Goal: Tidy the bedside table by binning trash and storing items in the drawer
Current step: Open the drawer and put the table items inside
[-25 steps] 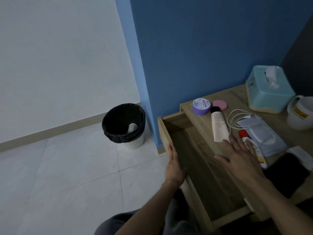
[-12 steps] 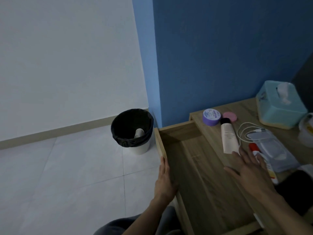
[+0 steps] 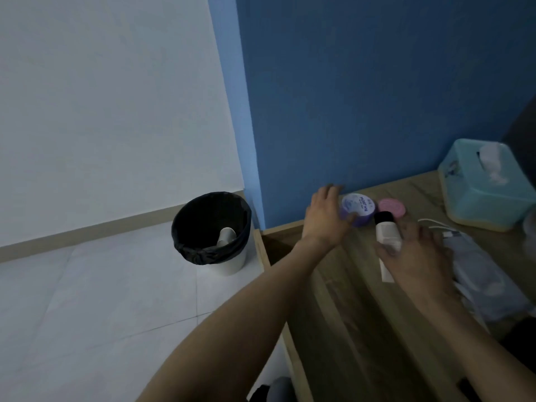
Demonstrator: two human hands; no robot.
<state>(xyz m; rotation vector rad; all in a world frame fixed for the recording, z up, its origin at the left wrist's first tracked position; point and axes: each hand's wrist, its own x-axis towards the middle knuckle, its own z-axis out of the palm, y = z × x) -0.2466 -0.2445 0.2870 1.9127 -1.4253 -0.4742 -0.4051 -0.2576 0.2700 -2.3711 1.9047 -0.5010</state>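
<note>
Hands are both out over the light wooden bedside table (image 3: pixel 417 188). My left hand (image 3: pixel 326 220) is spread around the left side of the round purple jar with the white printed lid (image 3: pixel 358 208). Its thumb touches the near wall and the fingers are not closed on it. My right hand (image 3: pixel 417 261) lies over the white squeeze tube with the black cap (image 3: pixel 387 235), thumb across its body. The blur is too heavy for me to tell whether it grips. A round pink tin (image 3: pixel 391 207) sits just beyond the right hand's fingers, beside the jar. The open wooden drawer (image 3: pixel 333 314) runs beneath both forearms. The bin with the black liner (image 3: pixel 211 224) stands on the floor, left of the left hand.
</note>
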